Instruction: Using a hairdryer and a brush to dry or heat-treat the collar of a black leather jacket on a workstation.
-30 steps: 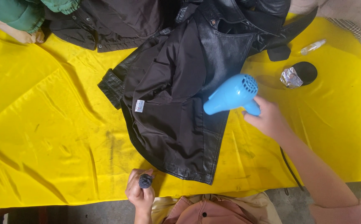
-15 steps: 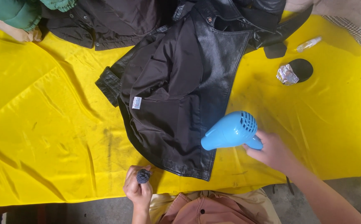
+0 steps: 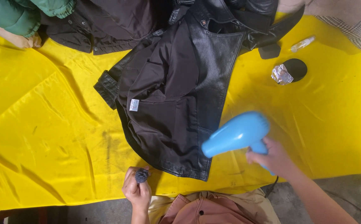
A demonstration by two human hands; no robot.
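- Far left at the top edge I see a green padded garment bunched on the yellow cloth that covers the counter
- My left hand sits at the near edge of the counter, fingers curled tight around a small dark round-headed dauber, just beside the hem of the jacket
- The black leather jacket lies opened out mid-counter, lining up, with a small white label on its left side; more dark clothing is piled behind it
- My right hand grips the handle of a blue hair dryer, fingers wrapped shut on it, nozzle aimed left at the jacket's lower right edge
- Farther right lie crumpled foil against a black round lid, and a small clear bottle
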